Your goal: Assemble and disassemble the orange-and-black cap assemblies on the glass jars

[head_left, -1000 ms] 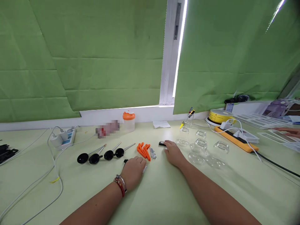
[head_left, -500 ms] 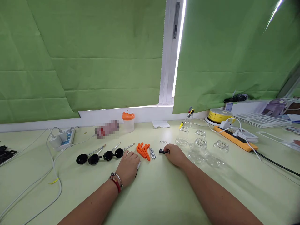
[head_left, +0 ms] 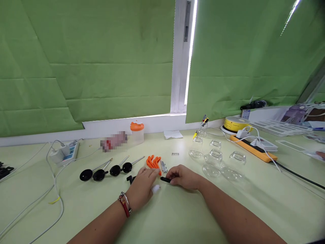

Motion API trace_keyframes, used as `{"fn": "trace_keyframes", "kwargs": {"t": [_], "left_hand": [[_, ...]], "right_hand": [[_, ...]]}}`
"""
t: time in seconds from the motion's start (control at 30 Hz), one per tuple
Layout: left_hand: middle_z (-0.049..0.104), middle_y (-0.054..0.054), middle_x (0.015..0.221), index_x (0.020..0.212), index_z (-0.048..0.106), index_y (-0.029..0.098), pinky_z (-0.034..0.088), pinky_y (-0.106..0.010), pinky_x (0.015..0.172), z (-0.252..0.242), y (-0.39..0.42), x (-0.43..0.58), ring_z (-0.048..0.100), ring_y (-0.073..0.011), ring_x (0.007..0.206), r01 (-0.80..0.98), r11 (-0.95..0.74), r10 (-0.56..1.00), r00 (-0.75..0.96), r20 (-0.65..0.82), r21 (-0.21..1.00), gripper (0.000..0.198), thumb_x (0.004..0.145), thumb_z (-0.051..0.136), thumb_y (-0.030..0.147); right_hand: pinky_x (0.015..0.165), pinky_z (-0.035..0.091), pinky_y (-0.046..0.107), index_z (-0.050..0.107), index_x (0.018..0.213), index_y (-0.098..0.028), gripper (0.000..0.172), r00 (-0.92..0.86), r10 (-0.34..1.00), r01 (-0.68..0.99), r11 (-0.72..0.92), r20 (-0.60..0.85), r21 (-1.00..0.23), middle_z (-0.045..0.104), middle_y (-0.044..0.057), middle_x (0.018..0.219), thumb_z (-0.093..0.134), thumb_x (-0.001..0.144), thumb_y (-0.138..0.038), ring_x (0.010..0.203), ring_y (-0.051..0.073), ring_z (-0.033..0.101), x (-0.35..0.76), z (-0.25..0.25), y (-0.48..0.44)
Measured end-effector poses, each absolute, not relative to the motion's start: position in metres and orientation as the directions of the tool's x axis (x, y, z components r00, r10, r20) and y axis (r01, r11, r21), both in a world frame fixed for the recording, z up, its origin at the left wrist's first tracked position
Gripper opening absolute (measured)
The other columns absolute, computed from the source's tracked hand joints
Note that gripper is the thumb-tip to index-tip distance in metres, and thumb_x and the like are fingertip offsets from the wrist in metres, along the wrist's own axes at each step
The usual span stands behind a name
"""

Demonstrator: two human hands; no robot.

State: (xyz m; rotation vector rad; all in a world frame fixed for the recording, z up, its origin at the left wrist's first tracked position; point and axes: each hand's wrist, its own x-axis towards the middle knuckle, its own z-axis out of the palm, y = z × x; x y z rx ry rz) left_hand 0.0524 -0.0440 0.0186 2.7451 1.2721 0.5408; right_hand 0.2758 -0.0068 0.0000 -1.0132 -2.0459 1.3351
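My right hand (head_left: 183, 177) pinches a small black plastic piece (head_left: 165, 179) just above the table, near its middle. Beside it, my left hand (head_left: 142, 185) reaches toward that piece with fingers stretched out and the white-wrapped thumb apart. Another black part (head_left: 130, 179) pokes out from behind the left hand, which partly hides it. Just beyond the fingertips lie several orange bent handles (head_left: 153, 162) and a group of silver metal pins (head_left: 163, 166). A small coil spring (head_left: 175, 154) lies behind them. Several black round-headed pieces with metal rods (head_left: 115, 170) are lined up to the left.
Clear glass jars (head_left: 215, 162) stand at right, beside an orange power strip (head_left: 254, 149) with cables. Behind are an orange-lidded cup (head_left: 137, 132) and folded white paper (head_left: 173, 135). White cables (head_left: 54, 179) and a white power strip (head_left: 72, 154) occupy the left.
My right hand has moved left and nearer with the black piece. The left hand has shifted slightly, and a black part now shows at its left side. The view has turned slightly.
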Motion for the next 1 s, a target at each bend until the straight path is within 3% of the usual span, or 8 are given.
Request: {"fn": "trace_keyframes", "kwargs": {"t": [0.1,0.2,0.33,0.43,0.5,0.67,0.83,1.0], "left_hand": [[0.061,-0.006,0.109,0.115,0.051,0.022,0.038,-0.035,0.09,0.018,-0.049,0.06,0.053,-0.0204,0.098,0.652,-0.672,0.737,0.633,0.237,0.352,0.04,0.078,0.043,0.008],[0.064,-0.004,0.102,0.106,0.057,0.022,0.04,-0.032,0.086,0.017,-0.049,0.059,0.054,-0.0193,0.094,0.62,-0.645,0.755,0.61,0.242,0.447,0.037,0.077,0.041,0.006],[0.065,-0.005,0.095,0.097,0.059,0.022,0.042,-0.032,0.08,0.019,-0.049,0.054,0.056,-0.0195,0.087,0.646,-0.57,0.818,0.502,0.28,0.508,0.022,0.081,0.043,0.019],[0.064,-0.003,0.081,0.086,0.06,0.021,0.042,-0.029,0.071,0.023,-0.05,0.052,0.055,-0.0171,0.074,0.669,-0.53,0.844,0.476,0.248,0.521,0.018,0.083,0.043,0.024],[0.063,-0.002,0.075,0.081,0.06,0.02,0.04,-0.027,0.066,0.025,-0.05,0.051,0.053,-0.0161,0.07,0.68,-0.516,0.852,0.469,0.231,0.521,0.018,0.082,0.042,0.026],[0.062,-0.001,0.073,0.079,0.059,0.02,0.037,-0.026,0.062,0.026,-0.05,0.049,0.052,-0.0152,0.067,0.687,-0.519,0.851,0.472,0.231,0.51,0.018,0.082,0.043,0.025],[0.06,0.0,0.072,0.078,0.058,0.02,0.036,-0.025,0.061,0.025,-0.05,0.048,0.05,-0.014,0.065,0.683,-0.534,0.842,0.481,0.245,0.498,0.016,0.082,0.042,0.024],[0.058,0.0,0.068,0.075,0.056,0.019,0.034,-0.024,0.058,0.025,-0.051,0.048,0.048,-0.0129,0.062,0.674,-0.53,0.843,0.484,0.234,0.514,0.017,0.082,0.042,0.025]], "right_hand": [[0.074,0.045,0.027,0.066,0.087,-0.017,0.019,-0.634,0.771,0.171,0.208,0.055,-0.963,0.065,0.0,0.083,0.061,0.068,-0.018,0.078,0.014,0.058,0.263,-0.006,-0.012],[0.074,0.046,0.028,0.065,0.087,-0.017,0.019,-0.634,0.769,0.179,0.247,0.08,-0.952,0.066,0.001,0.083,0.063,0.069,-0.022,0.079,0.015,0.059,0.258,-0.013,-0.01],[0.076,0.046,0.031,0.064,0.09,-0.018,0.017,-0.392,0.87,0.424,0.459,0.299,-0.781,0.065,0.004,0.087,0.053,0.079,-0.024,0.081,0.017,0.057,0.264,-0.021,0.009],[0.087,0.041,0.036,0.063,0.095,-0.017,0.023,-0.171,0.862,0.656,0.461,0.477,-0.598,0.062,0.008,0.099,0.044,0.082,-0.015,0.097,0.02,0.053,0.273,-0.026,0.031],[0.091,0.039,0.037,0.062,0.102,-0.017,0.031,-0.124,0.868,0.752,0.399,0.481,-0.525,0.06,0.009,0.107,0.042,0.081,-0.008,0.104,0.021,0.049,0.276,-0.029,0.046],[0.094,0.034,0.037,0.059,0.112,-0.017,0.04,-0.22,0.884,0.856,0.378,0.413,-0.352,0.057,0.009,0.117,0.041,0.079,-0.003,0.111,0.022,0.044,0.278,-0.029,0.068],[0.086,0.037,0.034,0.067,0.095,-0.018,0.033,-0.252,0.894,0.862,0.381,0.371,-0.334,0.065,0.008,0.098,0.039,0.082,-0.005,0.095,0.021,0.052,0.278,-0.028,0.067],[0.08,0.04,0.03,0.067,0.091,-0.02,0.033,-0.281,0.894,0.837,0.406,0.35,-0.367,0.066,0.006,0.092,0.04,0.082,-0.005,0.09,0.018,0.053,0.28,-0.027,0.05]]}}
